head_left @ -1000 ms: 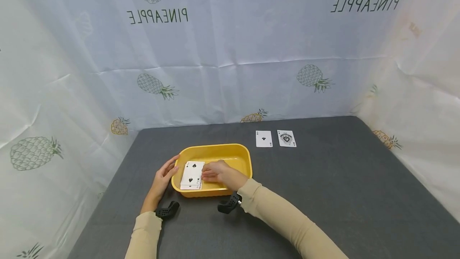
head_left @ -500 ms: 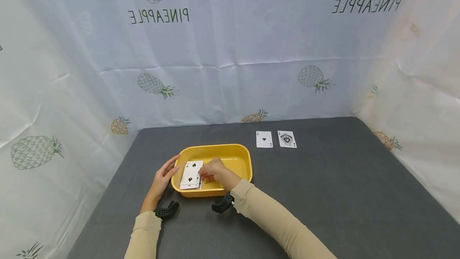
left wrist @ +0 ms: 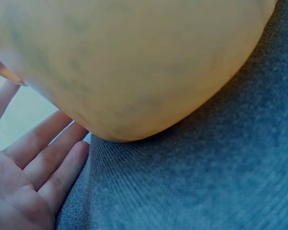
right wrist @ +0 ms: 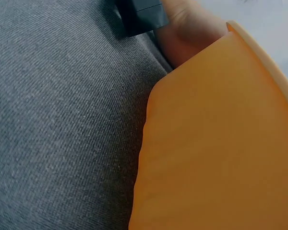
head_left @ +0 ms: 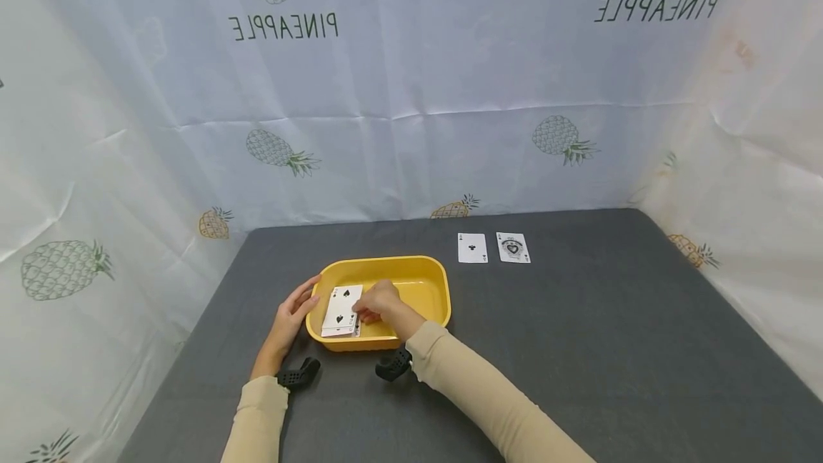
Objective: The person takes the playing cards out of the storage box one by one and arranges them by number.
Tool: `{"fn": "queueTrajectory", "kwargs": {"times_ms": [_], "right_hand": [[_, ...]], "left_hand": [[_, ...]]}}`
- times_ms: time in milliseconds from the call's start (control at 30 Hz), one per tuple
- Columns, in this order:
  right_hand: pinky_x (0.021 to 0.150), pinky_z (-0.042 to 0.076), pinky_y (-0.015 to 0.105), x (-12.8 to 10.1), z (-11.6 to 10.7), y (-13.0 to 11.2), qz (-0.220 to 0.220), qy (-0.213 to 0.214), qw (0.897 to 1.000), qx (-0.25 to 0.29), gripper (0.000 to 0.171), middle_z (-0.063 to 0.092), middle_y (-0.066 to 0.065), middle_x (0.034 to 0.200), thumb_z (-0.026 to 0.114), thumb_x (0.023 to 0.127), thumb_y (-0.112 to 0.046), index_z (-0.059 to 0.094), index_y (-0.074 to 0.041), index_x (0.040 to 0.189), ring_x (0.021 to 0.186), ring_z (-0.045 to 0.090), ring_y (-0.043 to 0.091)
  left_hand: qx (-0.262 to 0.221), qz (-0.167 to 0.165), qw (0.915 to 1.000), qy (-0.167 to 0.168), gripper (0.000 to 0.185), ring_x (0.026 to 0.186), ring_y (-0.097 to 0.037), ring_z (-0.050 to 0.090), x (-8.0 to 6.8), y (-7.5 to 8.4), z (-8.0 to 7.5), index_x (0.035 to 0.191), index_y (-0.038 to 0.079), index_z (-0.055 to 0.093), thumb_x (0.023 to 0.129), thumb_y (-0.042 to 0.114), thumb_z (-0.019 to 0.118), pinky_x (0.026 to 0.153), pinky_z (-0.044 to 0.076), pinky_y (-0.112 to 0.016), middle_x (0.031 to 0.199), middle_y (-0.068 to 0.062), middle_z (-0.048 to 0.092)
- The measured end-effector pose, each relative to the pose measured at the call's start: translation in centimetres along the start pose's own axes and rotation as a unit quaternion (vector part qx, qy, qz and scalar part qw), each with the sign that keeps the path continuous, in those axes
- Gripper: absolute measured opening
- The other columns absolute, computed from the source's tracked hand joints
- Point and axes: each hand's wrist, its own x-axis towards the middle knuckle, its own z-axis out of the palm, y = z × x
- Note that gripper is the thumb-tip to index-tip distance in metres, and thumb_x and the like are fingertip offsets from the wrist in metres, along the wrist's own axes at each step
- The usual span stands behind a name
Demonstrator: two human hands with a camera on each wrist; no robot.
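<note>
A yellow plastic tray (head_left: 418, 299) sits on the dark table, its wall filling much of both wrist views. On the left of its floor lies a stack of playing cards (head_left: 329, 331), face up, with a two of spades (head_left: 342, 302) on top. My left hand (head_left: 291, 316) rests against the tray's left end; in the left wrist view its fingers (left wrist: 50, 160) lie fairly straight beside the wall. Inside the tray, my right hand (head_left: 381, 301) pinches the right edge of the two of spades. Its fingertips are partly hidden, and the wall hides it in the right wrist view.
Behind the tray to the right, two face-up cards lie side by side: an ace of clubs (head_left: 472, 248) and an ornate ace (head_left: 513, 248). A pineapple-print curtain (head_left: 411, 77) bounds the table's back and sides. Black wrist cameras sit close to the tray's front.
My right hand has moved a little left and curled at the stack's edge. The top card has shifted slightly left, showing more of a card beneath. My left hand has stayed in place.
</note>
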Motion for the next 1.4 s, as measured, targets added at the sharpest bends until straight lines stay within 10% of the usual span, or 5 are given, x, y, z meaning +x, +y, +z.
{"fn": "queueTrajectory", "kwargs": {"times_ms": [700,1400], "right_hand": [[0.043,0.049,0.021,-0.5,-0.8,-0.3,0.038,0.027,0.998,0.034,0.013,0.06,0.009,0.055,0.075,0.077,0.002,0.069,0.009,0.086,0.038,0.055,0.012],[0.054,0.054,0.019,-3.2,-3.1,-0.8,-0.035,-0.067,0.992,0.104,0.018,0.063,0.005,0.066,0.069,0.085,-0.003,0.071,0.008,0.098,0.051,0.06,0.009]], "left_hand": [[-0.008,0.013,0.9999,-0.006,0.049,0.106,0.015,0.054,0.3,-0.2,0.0,0.145,0.006,0.041,0.1,0.021,0.052,0.087,0.044,-0.007,0.115,0.031,0.055],[0.01,-0.012,0.9999,0.004,0.051,0.103,0.016,0.054,0.1,-0.1,0.0,0.145,0.008,0.042,0.099,0.026,0.053,0.087,0.043,-0.007,0.107,0.036,0.055]]}}
